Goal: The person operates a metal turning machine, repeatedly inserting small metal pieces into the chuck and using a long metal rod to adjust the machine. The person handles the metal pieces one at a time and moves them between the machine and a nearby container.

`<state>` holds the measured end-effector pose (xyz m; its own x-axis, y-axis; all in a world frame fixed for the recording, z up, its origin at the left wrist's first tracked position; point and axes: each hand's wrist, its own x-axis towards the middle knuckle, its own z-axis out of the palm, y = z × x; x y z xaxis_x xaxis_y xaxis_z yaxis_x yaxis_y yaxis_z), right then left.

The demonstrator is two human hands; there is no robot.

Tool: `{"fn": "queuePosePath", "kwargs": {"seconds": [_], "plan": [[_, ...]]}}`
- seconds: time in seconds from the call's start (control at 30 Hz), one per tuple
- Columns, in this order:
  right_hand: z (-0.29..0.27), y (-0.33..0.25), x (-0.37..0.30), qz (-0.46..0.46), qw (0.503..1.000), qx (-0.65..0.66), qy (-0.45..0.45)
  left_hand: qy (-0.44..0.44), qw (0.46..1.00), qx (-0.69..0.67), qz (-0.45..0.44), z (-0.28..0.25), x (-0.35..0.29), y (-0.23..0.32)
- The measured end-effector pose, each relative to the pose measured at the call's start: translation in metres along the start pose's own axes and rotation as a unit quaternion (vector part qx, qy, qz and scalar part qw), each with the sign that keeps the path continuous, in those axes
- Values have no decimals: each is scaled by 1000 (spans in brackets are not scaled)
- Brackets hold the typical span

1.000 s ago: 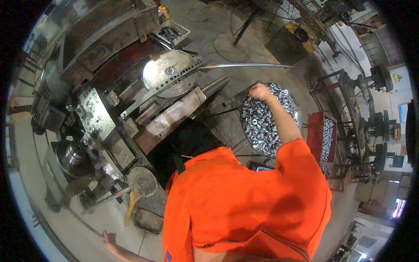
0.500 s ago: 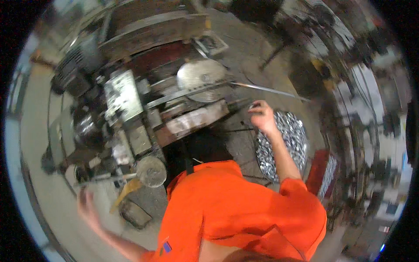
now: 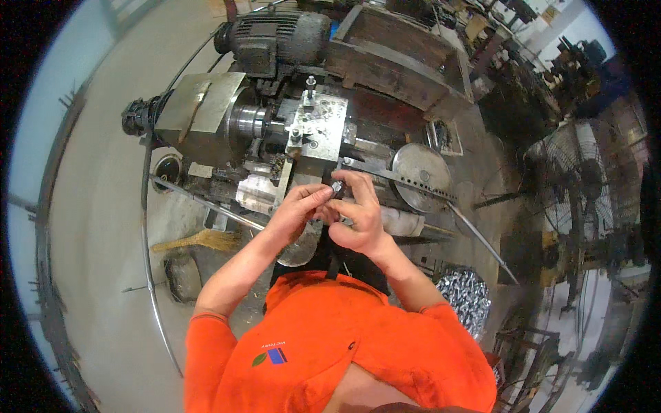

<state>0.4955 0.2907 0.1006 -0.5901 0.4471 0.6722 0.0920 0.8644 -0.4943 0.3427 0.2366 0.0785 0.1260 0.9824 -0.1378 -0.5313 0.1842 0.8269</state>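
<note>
My two hands meet in front of my waist, just on the near side of the machine's metal slide block (image 3: 327, 124). A small, dark, shiny metal piece (image 3: 337, 186) shows between their fingertips. The thumb and forefinger of my left hand (image 3: 297, 212) are pinched at its left side. From the right, the curled fingers of my right hand (image 3: 361, 219) close on it. Fingers cover its lower part. Beyond the left hand, a bright spindle (image 3: 249, 122) sticks out of the machine's boxy head (image 3: 200, 113).
A ribbed motor (image 3: 279, 38) stands at the back. A round metal disc (image 3: 420, 175) and a long rod (image 3: 485, 244) lie to the right, above a heap of shiny metal pieces (image 3: 465, 296). At left are a straw broom (image 3: 206, 239) and another rod (image 3: 206, 201); a fan (image 3: 575, 168) stands far right.
Both hands, wide apart before, have come together at the middle over a small metal piece. The view has swung left, bringing the motor and spindle nearer the centre.
</note>
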Motion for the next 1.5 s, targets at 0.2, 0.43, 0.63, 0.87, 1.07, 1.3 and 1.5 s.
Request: {"fn": "queuePosePath", "kwargs": {"seconds": [0.2, 0.43, 0.63, 0.87, 1.07, 1.3, 1.5], "plan": [[-3, 0, 6, -14, 991, 18, -132, 21, 947, 319, 12, -4, -8, 27], [-3, -1, 30, -106, 960, -44, -255, -3, 903, 430, -13, -22, -14, 62], [18, -11, 67, -171, 939, -62, -292, 47, 941, 334, -9, -50, -26, 75], [40, -7, 95, -176, 923, 1, -341, 58, 921, 384, -26, -62, -48, 93], [64, 31, 115, -83, 952, -138, -262, 171, 801, 572, 45, -95, -100, 120], [110, 79, 150, 108, 901, -269, -322, 440, 436, 773, -137, -186, -263, 101], [121, 97, 147, 104, 925, -160, -329, 537, 567, 609, -138, -219, -331, 11]]}}
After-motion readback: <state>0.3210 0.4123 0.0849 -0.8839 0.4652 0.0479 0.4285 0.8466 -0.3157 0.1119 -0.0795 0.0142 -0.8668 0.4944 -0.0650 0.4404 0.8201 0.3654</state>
